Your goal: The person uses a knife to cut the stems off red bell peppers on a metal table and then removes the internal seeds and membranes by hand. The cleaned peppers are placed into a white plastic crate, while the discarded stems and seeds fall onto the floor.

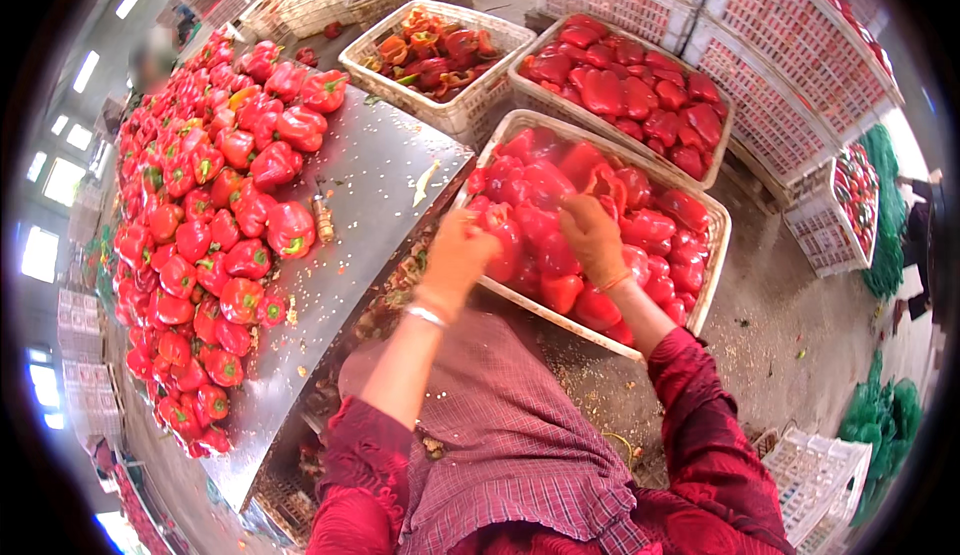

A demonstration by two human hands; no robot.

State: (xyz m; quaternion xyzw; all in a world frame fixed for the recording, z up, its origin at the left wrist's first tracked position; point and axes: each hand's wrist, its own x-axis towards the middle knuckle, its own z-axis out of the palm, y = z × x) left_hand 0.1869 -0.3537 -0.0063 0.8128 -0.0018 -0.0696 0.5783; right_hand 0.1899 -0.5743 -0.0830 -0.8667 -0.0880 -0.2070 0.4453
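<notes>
Over the near left edge of a plastic crate full of red bell peppers is my left hand, in an orange glove, its fingers curled; blur hides whether it holds anything. My right hand, gloved alike, is above the peppers in the same crate, fingers bent down close to a blurred red pepper; its grip cannot be made out. To the left, a large heap of whole red bell peppers with green stems covers part of a metal table. A small tool with a wrapped handle lies beside the heap.
Behind stand a crate of pepper cores and scraps and another crate of red peppers. Stacked crates rise at the back right. Green netting and a white crate are at lower right. A person is at the right edge.
</notes>
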